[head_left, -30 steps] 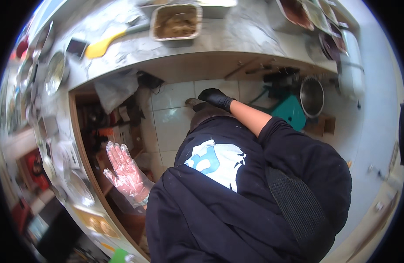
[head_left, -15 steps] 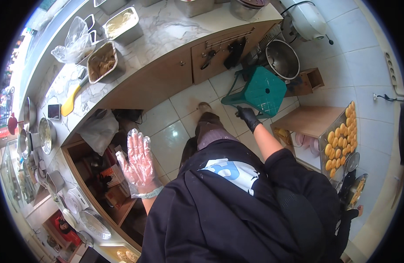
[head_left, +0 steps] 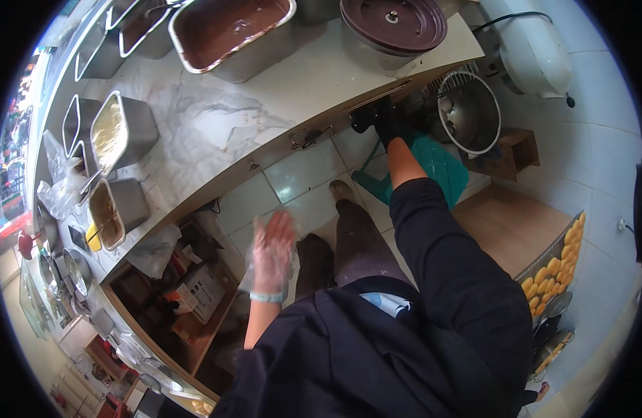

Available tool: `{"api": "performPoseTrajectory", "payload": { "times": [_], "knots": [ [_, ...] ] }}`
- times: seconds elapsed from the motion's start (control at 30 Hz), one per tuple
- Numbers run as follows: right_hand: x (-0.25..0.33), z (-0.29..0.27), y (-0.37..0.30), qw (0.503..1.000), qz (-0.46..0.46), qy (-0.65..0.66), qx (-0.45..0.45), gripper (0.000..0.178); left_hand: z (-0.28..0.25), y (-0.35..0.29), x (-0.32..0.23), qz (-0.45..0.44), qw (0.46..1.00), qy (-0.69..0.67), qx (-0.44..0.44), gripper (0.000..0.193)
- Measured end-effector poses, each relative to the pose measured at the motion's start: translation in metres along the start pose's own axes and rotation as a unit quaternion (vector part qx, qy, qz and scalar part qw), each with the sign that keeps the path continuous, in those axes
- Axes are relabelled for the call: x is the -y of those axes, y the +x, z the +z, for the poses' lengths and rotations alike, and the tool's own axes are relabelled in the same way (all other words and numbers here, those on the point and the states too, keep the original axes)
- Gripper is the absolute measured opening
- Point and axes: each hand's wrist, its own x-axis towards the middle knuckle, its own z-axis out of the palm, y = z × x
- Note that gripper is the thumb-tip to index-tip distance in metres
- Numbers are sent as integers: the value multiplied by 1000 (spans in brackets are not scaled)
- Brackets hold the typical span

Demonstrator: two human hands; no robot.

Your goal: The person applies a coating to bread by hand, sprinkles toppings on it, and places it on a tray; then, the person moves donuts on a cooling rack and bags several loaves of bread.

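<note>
My left hand is held up over the floor, in a loose clear plastic glove, fingers stretched out and holding nothing. Reaching forward past a green plastic stool, my right hand wears a black glove. It is at the cabinet front under the counter, against a black cloth-like thing hanging at a rail. Dark glove and dark cloth merge, so the finger grip is hidden. Beside them hangs a small dark utensil.
On the marble counter stand a metal pan of brown sauce, several smaller pans and a lidded tub. A large metal bowl, a white mixer and a tray of round pastries are at right. Another person's hand shows lower right.
My right hand has moved forward from beside the stool to the cabinet rail. My left hand has shifted right. My view has moved closer to the counter.
</note>
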Motion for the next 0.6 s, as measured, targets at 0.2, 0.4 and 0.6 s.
{"api": "performPoseTrajectory", "payload": {
  "times": [0.2,0.4,0.6],
  "knots": [
    [-48,4,-23,987,-108,115,-6,38,57,148,66,-153,971,185,10,64],
    [3,-19,-84,953,-87,233,173,33,115,207,127,-142,967,209,-24,44],
    [-7,-34,-82,968,-44,210,133,29,100,274,169,-100,994,-27,-37,28]
  ]
}}
